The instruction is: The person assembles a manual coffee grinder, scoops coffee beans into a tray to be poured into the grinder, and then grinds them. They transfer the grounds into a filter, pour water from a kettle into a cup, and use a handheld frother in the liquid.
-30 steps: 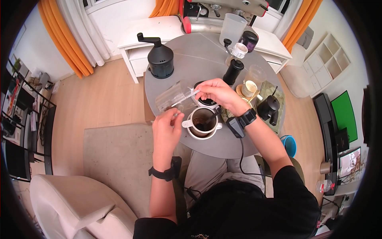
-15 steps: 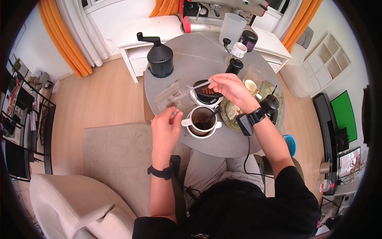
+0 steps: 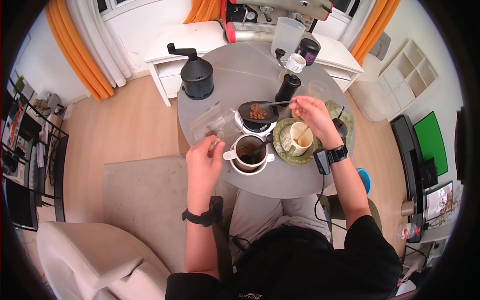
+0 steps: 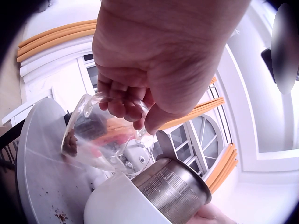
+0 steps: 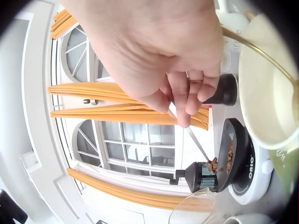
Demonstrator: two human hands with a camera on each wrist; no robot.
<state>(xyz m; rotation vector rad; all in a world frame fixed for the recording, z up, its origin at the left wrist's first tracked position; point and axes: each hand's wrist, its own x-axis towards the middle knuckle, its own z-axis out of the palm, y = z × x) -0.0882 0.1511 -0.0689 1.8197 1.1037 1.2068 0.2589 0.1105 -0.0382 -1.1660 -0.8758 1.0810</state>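
My left hand (image 3: 204, 161) (image 4: 159, 60) grips the handle of a clear glass pitcher (image 3: 216, 118) (image 4: 112, 140), which lies tilted with a few brown beans near its base. Between the thumb and fingers of my right hand (image 3: 316, 119) (image 5: 154, 56) is the handle of a thin metal spoon (image 3: 281, 103) (image 5: 196, 142). Its tip is at a black oval tray (image 3: 272, 113) (image 5: 237, 142) holding brown beans (image 3: 257, 112) (image 5: 230, 158). Under the tray sits a white-and-black scale (image 3: 258, 127) (image 5: 261, 175).
Nearest me stands a white mug (image 3: 270, 157) with a metal mesh filter (image 3: 243, 145) (image 4: 173, 186) and a black-handled tool inside. To the right, a cream cup (image 3: 300, 133) rests on a green plate (image 3: 280, 150). Behind are a black hand grinder (image 3: 197, 77) and black cylinder (image 3: 287, 89).
My right hand has moved right, away from the pitcher, and the spoon went from the pitcher's mouth to the tray. My left hand and the pitcher have barely shifted.
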